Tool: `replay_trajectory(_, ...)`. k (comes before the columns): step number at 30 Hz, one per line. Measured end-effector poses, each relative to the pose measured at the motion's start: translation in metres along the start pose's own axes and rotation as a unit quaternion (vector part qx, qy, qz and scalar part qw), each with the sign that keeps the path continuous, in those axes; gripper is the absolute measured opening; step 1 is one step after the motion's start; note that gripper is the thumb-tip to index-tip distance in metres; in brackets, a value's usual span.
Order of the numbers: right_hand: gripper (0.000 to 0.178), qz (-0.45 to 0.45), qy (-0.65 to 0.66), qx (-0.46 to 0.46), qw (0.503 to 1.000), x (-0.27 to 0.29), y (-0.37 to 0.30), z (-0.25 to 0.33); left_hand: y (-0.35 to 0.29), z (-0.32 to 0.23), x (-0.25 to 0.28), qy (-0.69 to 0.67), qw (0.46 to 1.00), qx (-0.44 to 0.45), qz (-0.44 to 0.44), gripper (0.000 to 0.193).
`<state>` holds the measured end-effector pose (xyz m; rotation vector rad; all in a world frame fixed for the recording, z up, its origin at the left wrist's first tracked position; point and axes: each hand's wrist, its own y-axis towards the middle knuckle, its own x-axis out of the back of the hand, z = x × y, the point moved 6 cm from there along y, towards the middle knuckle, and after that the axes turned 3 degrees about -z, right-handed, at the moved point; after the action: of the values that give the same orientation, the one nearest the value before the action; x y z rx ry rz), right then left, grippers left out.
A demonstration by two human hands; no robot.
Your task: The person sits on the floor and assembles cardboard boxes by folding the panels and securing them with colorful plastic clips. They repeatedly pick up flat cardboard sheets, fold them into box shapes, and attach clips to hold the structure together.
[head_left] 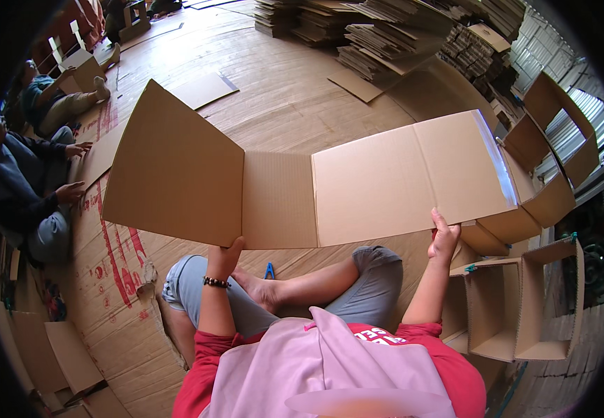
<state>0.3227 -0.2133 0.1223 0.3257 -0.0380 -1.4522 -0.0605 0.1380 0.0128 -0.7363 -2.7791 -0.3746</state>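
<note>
A long creased cardboard sheet is held up in front of me, its left panel folded upward and a whitish-blue strip along its right end. My left hand grips the lower edge near the left crease, most of its fingers hidden behind the board. Farther right, my right hand pinches the same lower edge, thumb on the near face. Below the sheet, a blue clip lies on the floor by my crossed legs.
Open cardboard frames with small green clips stand at my right. Stacks of flat cardboard rise at the back. Two seated people work with cardboard on the left. Loose cardboard pieces lie at lower left; one flat sheet lies ahead.
</note>
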Motion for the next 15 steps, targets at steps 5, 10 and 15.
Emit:
replay_trajectory(5,0.023,0.019,-0.246,0.148,0.958,-0.003,-0.004,0.007,0.001,-0.007,0.009,-0.073,0.997,0.007,-0.037,0.008)
replay_trajectory(10,0.022,0.017,-0.358,0.281,0.890,-0.004,-0.004,0.024,0.001,-0.008,0.060,-0.289,0.926,-0.002,-0.244,0.007)
replay_trajectory(15,0.024,0.079,-0.390,0.350,0.848,-0.039,-0.006,0.035,0.000,-0.012,0.002,0.089,0.995,-0.022,-0.043,0.021)
